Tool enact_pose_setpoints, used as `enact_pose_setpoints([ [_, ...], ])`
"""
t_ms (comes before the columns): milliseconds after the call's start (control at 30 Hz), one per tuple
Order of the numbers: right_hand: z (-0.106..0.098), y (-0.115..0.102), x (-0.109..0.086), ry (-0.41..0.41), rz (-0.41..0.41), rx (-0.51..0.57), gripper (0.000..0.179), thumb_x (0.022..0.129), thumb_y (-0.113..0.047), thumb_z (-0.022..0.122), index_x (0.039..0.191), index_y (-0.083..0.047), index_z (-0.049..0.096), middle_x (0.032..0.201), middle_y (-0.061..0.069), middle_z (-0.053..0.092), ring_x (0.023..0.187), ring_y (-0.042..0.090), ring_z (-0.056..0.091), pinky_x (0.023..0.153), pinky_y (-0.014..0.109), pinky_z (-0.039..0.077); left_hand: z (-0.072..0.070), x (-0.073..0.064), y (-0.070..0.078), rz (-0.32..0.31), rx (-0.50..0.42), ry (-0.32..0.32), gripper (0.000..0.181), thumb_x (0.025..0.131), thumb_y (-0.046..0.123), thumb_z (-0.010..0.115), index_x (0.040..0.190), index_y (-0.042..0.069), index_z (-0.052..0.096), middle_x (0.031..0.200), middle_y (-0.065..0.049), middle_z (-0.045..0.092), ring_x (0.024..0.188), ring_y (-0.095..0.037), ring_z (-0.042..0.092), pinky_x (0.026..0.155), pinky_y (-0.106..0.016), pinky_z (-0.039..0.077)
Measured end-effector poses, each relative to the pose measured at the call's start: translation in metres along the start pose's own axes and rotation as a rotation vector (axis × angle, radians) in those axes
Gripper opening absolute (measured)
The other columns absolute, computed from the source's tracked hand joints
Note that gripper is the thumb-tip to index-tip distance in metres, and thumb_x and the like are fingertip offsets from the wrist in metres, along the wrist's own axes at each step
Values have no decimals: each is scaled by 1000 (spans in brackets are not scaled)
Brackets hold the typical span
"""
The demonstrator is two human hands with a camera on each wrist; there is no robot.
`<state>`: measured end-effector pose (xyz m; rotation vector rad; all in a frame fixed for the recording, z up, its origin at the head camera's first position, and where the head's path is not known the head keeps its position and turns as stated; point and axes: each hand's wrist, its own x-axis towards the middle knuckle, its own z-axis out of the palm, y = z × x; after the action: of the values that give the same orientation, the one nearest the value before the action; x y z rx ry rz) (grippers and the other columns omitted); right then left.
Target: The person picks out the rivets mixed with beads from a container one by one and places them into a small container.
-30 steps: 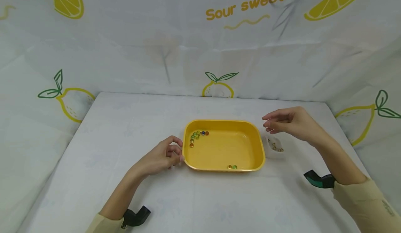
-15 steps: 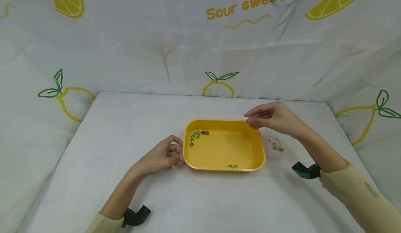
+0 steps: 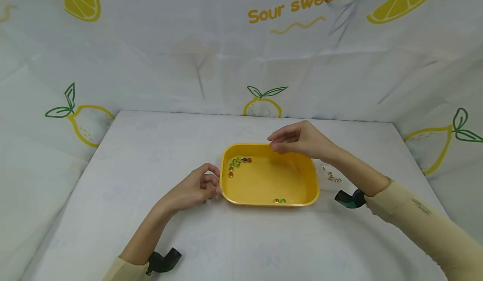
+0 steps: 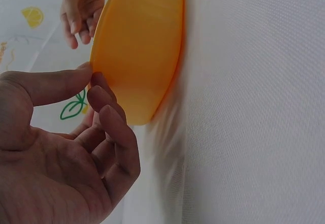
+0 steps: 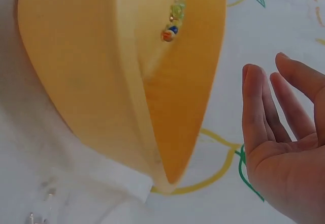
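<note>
My left hand (image 3: 192,191) is at the left end of a yellow plastic tray (image 3: 264,182). In the left wrist view its thumb meets the rim, with the other fingers curled against the outer wall. Over the tray's far rim, towards the right, hangs my right hand (image 3: 302,140). Its fingers are loosely bent and nothing shows between them, as the right wrist view (image 5: 289,122) of this hand confirms. Several glass marbles (image 3: 238,160) in green, orange and blue form a bent row in the tray's far left corner. Two more marbles (image 3: 282,201) lie by the front wall.
Right of the tray stands a small clear box (image 3: 326,186) with tiny gold-coloured pieces (image 3: 331,176) in it, partly under the right forearm. A white cloth (image 3: 241,239) covers the table. Behind hangs a white curtain (image 3: 151,42) with lemon prints.
My right hand has moved left, from above the small clear box to the tray's far rim. The left hand, tray and marbles have stayed in place.
</note>
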<state>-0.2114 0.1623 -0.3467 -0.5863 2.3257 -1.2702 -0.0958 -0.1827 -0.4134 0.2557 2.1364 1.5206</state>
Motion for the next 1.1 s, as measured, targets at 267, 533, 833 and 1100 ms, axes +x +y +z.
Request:
enact_pose_setpoints([
  [267,16,-8,17,-82,-87,-30,30,96,-9,82,124,2,78,110,14,84,104,44,80,85,31,67,0,0,0,-6,0,3,42,101,11,69,135,1,48,103,-16,68,78,-22,58,60,-25,47],
  [533,25,-19,29,-150,-120,-32,30,96,-12,82,122,2,78,107,15,84,95,34,81,85,34,67,0,0,0,-8,1,4,42,101,11,69,135,1,48,101,-13,68,80,-22,60,61,-26,48],
  [833,39,-20,45,-189,-121,0,28,97,-8,81,123,3,77,103,17,84,99,48,78,86,42,67,0,0,-1,-6,1,4,42,101,12,69,135,1,48,102,-14,69,79,-22,60,61,-26,48],
  [1100,54,-15,56,-195,-41,31,29,96,-6,80,123,3,77,104,22,83,94,32,82,87,41,67,0,0,0,-2,-6,-5,42,101,11,68,135,1,47,104,-18,69,79,-22,59,61,-26,47],
])
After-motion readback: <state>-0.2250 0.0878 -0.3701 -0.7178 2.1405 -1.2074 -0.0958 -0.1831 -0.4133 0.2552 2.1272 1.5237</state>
